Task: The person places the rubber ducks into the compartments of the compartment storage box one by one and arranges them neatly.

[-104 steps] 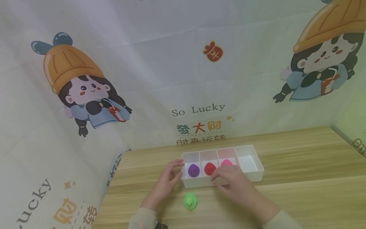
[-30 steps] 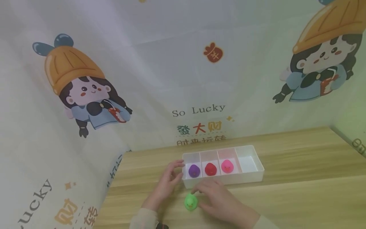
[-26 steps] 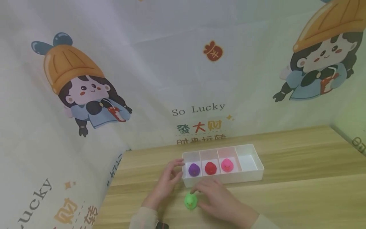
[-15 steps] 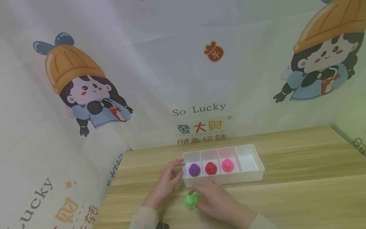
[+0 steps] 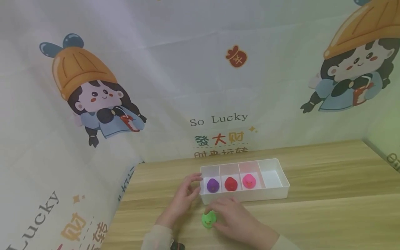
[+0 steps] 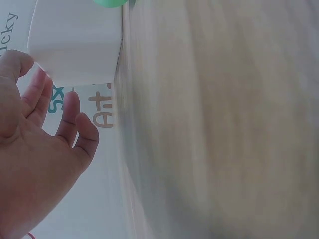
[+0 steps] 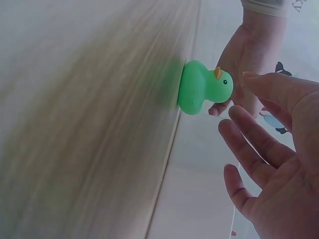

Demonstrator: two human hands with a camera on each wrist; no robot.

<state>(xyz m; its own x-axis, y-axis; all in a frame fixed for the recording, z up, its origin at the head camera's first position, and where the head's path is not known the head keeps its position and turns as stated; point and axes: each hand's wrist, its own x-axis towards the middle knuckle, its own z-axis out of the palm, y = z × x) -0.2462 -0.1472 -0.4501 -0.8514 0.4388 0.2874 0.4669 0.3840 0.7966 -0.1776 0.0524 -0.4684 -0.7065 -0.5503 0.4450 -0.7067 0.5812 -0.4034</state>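
A green rubber duck (image 5: 208, 219) stands upright on the table in front of a white divided tray (image 5: 247, 196). My right hand (image 5: 235, 218) is over and beside the duck, index finger and thumb on either side of its head. In the right wrist view a gap shows between the thumb and the duck (image 7: 202, 87). My left hand (image 5: 184, 196) touches the tray's left end with loosely bent fingers; the left wrist view shows its fingertips at the tray wall (image 6: 79, 50). Purple (image 5: 213, 185), red (image 5: 231, 184) and pink (image 5: 249, 181) ducks sit in separate compartments.
The tray's rightmost compartment (image 5: 272, 177) holds no duck. A small black object (image 5: 177, 246) lies by the left sleeve. Wood-grain table (image 5: 337, 187) extends to the right, with a printed cloth (image 5: 168, 86) hanging behind.
My right hand has left the pink duck in the third compartment and moved left and nearer to the green duck. Lately its fingers have edged further around that duck. The left hand stays put.
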